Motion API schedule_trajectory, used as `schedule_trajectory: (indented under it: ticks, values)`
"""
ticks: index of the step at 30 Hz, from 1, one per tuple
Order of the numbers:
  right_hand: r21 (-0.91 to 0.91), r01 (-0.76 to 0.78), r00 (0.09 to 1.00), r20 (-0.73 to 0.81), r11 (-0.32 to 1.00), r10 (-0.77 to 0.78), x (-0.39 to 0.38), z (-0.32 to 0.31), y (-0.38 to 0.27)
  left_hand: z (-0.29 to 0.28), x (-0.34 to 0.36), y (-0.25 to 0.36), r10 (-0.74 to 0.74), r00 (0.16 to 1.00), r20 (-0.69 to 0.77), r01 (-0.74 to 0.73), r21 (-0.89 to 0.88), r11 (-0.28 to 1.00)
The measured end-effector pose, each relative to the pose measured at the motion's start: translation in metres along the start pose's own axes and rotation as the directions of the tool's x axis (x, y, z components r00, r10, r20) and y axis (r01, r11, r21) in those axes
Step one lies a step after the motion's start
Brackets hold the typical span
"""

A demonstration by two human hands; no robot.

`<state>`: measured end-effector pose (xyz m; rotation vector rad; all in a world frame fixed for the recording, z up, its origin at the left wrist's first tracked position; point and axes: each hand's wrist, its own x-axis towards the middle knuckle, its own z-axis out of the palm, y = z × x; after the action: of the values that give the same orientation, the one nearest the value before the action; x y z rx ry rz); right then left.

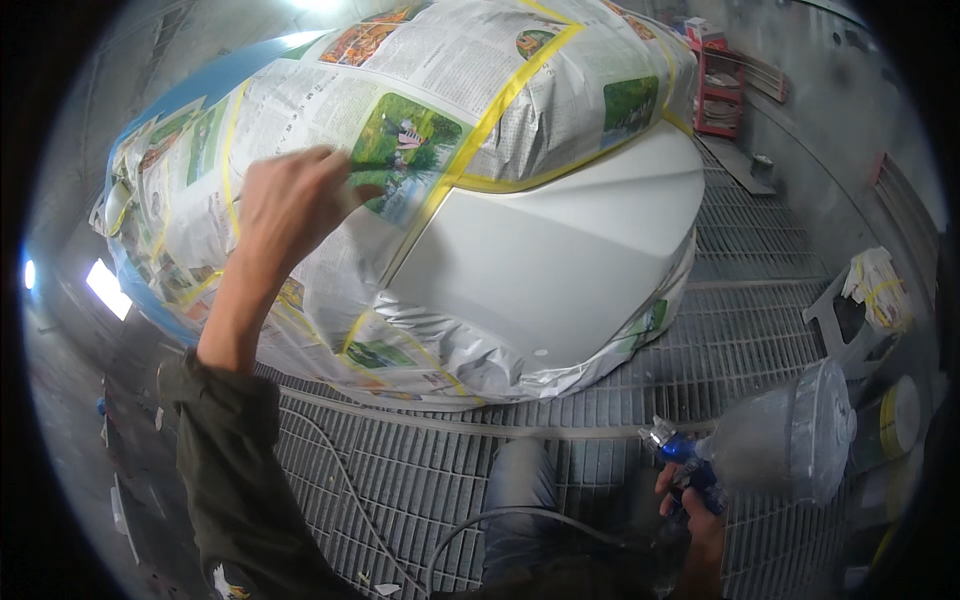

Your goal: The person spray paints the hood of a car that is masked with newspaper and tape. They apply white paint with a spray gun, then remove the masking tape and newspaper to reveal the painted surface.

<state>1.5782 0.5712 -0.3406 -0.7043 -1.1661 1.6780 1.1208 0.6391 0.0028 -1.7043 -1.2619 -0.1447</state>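
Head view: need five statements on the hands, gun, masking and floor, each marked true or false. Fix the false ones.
1. The right hand holds a blue spray gun. True.
2. The left hand is gripping the spray gun's cup. False: it is raised in front of the newspaper masking, away from the cup.
3. Yellow tape runs along part of the edge of the bare white panel. True.
4. The cup is solid black. False: it is translucent.
5. The floor is smooth tile. False: it is slatted grating.
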Motion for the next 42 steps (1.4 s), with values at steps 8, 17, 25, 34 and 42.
schedule_trajectory:
  ticks: [8,17,25,34,42]
  values:
    - [-0.029,0.038,0.996,-0.081,0.999,-0.040,-0.005,0.001,-0.003,0.032,0.061,0.039,0.064,0.991,0.120,-0.067,0.015,0.998]
    - [0.042,0.099,0.993,-0.064,0.994,-0.097,0.000,-0.029,0.020,0.038,0.070,0.039,0.157,0.976,0.150,-0.160,0.007,0.987]
    - [-0.013,0.041,0.995,-0.096,0.999,-0.042,0.003,-0.013,0.002,0.025,0.096,0.046,-0.074,0.986,0.146,0.106,-0.226,0.968]
    - [-0.007,0.056,0.990,-0.129,0.998,-0.057,-0.003,-0.016,0.001,0.034,0.121,0.042,-0.345,0.897,0.276,0.426,-0.335,0.840]
    - [-0.015,0.062,0.990,-0.123,0.998,-0.063,-0.001,-0.008,-0.010,0.038,0.143,0.040,-0.423,0.884,0.199,0.467,-0.416,0.780]
